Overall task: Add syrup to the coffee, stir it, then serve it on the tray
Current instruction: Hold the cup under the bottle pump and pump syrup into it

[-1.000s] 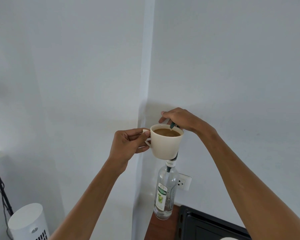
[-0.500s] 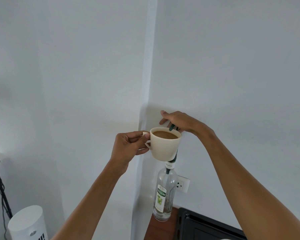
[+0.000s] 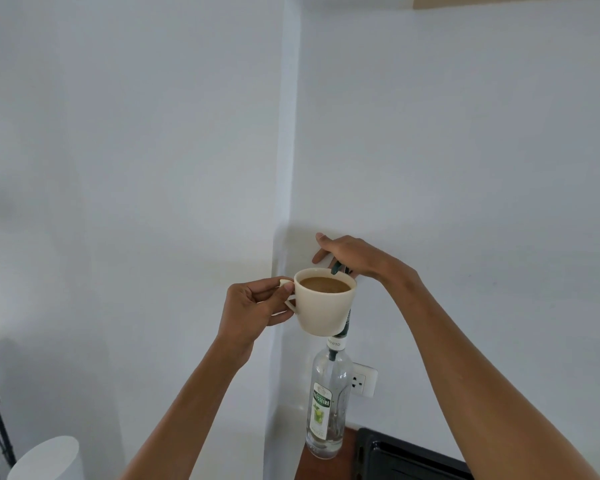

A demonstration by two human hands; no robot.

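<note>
Cream cup (image 3: 324,308) of coffee (image 3: 324,284) raised above clear syrup bottle (image 3: 327,403).

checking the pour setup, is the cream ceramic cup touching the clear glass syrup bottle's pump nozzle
Cannot tell. In the head view the cream ceramic cup overlaps the dark green pump of the clear glass syrup bottle, hiding any contact or gap.

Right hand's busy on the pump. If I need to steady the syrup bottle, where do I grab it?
Grip the syrup bottle around its straight, upright glass body at label height, coming from the right side. The cup held by the left hand blocks the neck, and the wall corner crowds its left.
</note>
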